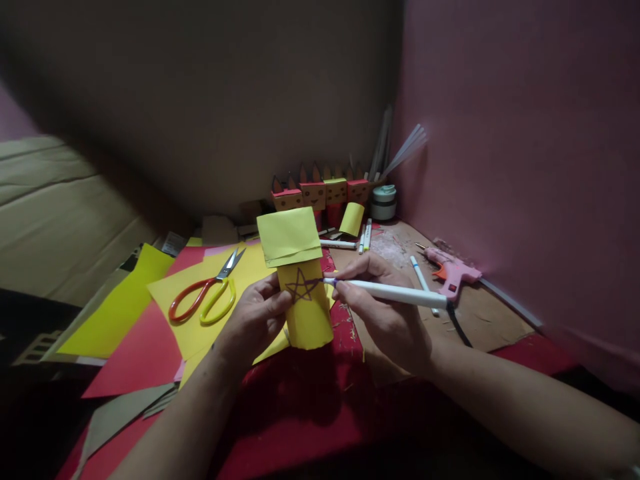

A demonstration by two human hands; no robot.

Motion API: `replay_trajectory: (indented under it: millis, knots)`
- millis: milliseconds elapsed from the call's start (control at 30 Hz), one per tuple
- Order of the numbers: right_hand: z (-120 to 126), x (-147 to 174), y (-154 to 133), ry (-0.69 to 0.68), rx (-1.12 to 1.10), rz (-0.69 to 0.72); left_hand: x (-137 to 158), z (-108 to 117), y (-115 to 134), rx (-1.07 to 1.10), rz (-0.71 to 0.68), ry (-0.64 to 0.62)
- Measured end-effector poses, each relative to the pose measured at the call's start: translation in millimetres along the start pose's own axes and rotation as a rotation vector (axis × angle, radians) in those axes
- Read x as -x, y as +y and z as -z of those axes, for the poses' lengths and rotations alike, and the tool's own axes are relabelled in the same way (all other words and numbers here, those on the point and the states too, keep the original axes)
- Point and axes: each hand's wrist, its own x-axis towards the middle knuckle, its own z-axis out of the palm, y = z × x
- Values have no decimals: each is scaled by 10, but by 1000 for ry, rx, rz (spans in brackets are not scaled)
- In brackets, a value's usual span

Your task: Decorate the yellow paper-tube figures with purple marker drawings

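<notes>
Left grip [260, 310] pinches yellow tube [310, 321], between both grips; right grip [387, 323] holds white marker [400, 292], tip at drawn star [301, 287]. Paper could buckle, skewing line, if marker presses hard.

From the yellow paper tube with the boxy yellow top [309, 323], a hand could pass toward 6 o'clock, over the bare red surface [285, 427] between both forearms [203, 393]. At 3 o'clock the right hand [377, 303] and its thick white marker [400, 293] block the way. The row of brown cardboard figures [314, 195] bars 12, the pale-green lidded jar [384, 205] 1. Toward 2, the pink wall [520, 173] limits reach. Between 9 and 10, the flat red-and-yellow-handled scissors [223, 276] leave room overhead.
</notes>
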Motion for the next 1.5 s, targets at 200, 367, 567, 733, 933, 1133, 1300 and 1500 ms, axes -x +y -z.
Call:
replay_trajectory:
  millis: [200,367,567,733,933,1133,1300,1500]
  knots:
    - [3,-10,10,8,53,39,7,2,-5,2,-2,8]
    - [9,-8,17,-6,65,23,16,-38,27,-12,8,30]
    - [7,-11,33,10,69,43,14,-23,28,-23,21,37]
    - [7,-12,46,11,70,47,1,-5,8,-28,14,34]
    - [8,2,36,6,73,47,2,-16,13,-35,13,43]
    - [-3,11,46,-7,32,38,8,-47,34,-31,22,41]
    - [1,26,44,8,-28,5,8,-54,38,-33,17,48]
    - [12,13,33,7,-25,4,4,-15,20,-26,18,29]
